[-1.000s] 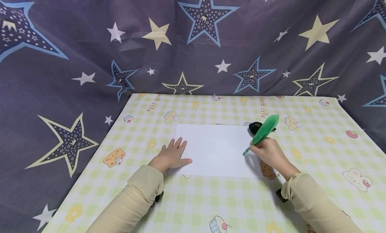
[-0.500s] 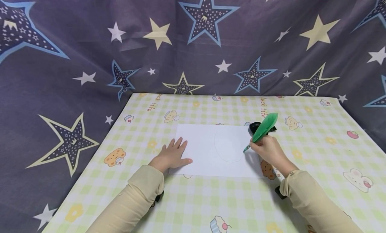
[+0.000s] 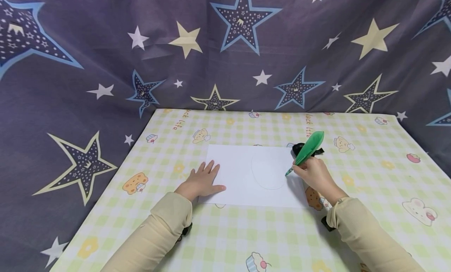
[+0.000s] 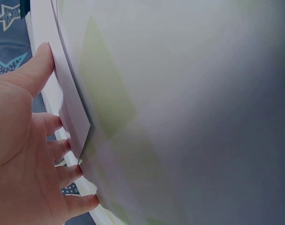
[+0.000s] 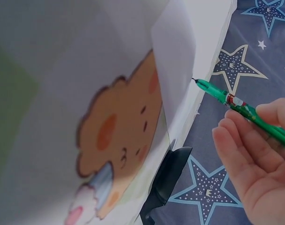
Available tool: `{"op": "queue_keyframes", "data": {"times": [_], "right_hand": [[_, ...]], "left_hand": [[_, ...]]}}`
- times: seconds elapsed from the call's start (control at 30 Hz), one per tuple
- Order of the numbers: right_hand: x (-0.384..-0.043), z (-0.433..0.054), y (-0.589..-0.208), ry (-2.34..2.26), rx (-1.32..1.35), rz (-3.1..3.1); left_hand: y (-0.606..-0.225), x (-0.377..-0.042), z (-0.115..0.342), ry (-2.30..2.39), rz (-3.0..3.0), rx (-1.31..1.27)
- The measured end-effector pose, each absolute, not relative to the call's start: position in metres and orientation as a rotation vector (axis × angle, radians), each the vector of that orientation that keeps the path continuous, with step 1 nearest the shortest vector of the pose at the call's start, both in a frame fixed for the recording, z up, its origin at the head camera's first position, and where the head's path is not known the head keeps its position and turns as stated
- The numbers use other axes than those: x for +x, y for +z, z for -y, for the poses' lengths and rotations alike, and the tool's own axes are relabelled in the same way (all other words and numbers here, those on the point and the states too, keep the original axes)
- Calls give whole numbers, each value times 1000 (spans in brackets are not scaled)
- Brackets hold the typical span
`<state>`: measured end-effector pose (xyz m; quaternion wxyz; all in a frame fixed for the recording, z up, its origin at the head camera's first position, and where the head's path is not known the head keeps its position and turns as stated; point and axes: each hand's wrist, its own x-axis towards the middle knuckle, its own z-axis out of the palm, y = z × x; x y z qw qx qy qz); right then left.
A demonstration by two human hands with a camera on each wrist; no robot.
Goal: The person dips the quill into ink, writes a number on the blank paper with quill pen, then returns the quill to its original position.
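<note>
A white sheet of paper [image 3: 229, 174] lies on the table, bearing a thin curved line like an unfinished oval. My left hand [image 3: 201, 182] rests on the sheet's left edge with fingers spread; the left wrist view shows its thumb and fingertips along the paper [image 4: 75, 112]. In my right hand [image 3: 318, 180] I pinch a green pen [image 3: 308, 148] topped with a feather-shaped green plume. Its tip touches the paper at the line's right end. The right wrist view shows the pen's green barrel [image 5: 248, 111] between thumb and fingers; its plume is out of that view.
Behind the pen, by the sheet's upper right corner, lies a black object [image 3: 298, 148], partly hidden. The tablecloth [image 3: 218, 236] is green-checked with cartoon prints. A dark star-patterned curtain [image 3: 232, 68] hangs behind the table.
My right hand has moved the pen tip slightly away from me, up the right side of the curve, and the line there has grown a little. My left hand stays on the paper.
</note>
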<state>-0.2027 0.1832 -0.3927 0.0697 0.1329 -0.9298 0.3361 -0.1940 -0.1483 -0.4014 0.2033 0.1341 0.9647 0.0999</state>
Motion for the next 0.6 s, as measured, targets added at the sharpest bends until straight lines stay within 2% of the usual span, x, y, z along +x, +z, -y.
{"op": "queue_keyframes", "data": {"times": [0.6], "right_hand": [[-212,-181,-394,960,424,2757]], "left_hand": [[-403,-195,149,262,-2687,363]]}}
